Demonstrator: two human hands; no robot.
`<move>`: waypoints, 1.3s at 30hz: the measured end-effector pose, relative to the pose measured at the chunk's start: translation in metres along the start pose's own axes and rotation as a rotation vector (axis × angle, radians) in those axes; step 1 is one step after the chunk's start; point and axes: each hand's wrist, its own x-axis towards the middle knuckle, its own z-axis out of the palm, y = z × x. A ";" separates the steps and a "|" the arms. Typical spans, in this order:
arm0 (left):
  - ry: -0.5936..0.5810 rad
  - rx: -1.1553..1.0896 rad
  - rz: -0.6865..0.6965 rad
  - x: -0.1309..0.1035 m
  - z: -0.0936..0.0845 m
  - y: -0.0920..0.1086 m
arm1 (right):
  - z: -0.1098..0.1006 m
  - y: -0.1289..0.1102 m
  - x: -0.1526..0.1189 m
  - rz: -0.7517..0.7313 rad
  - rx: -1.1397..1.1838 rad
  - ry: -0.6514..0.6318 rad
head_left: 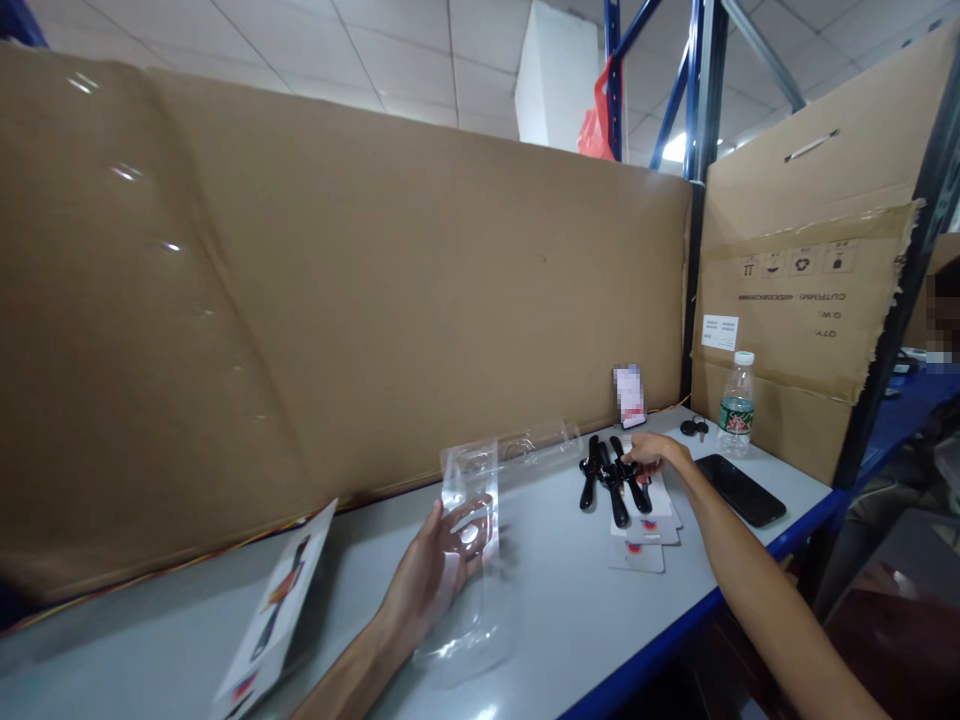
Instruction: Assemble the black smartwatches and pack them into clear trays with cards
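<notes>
My left hand (439, 560) grips a clear plastic blister shell (476, 590) by its left side, with the fingers showing through behind it. At the back right, my right hand (651, 452) is closed at the upper end of a black-handled tool (632, 478). Its fingertips are partly hidden. Beside that tool lie other glossy black tools (613, 492), close together. White printed cards (637, 556) lie partly under them in a loose stack. Another printed card (274, 620) stands tilted to the left of my left hand.
More clear plastic packaging (536, 443) lies along the cardboard wall (420, 270). Toward the right are a dark phone (741, 490), a water bottle (736, 412) and keys (694, 427). A lit phone (629, 396) leans at the back. The table has a blue front edge (645, 655).
</notes>
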 end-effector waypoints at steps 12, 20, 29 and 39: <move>-0.075 -0.029 0.012 0.009 -0.011 -0.005 | 0.000 0.001 -0.002 0.005 0.006 0.004; -0.087 0.022 -0.004 0.007 -0.010 -0.005 | -0.004 -0.001 -0.007 0.035 -0.014 0.062; -0.138 0.081 0.065 0.007 -0.008 -0.009 | 0.001 -0.008 -0.004 0.016 -0.005 0.142; -0.173 0.083 0.047 0.010 -0.014 -0.008 | 0.004 -0.010 0.002 -0.030 0.276 0.274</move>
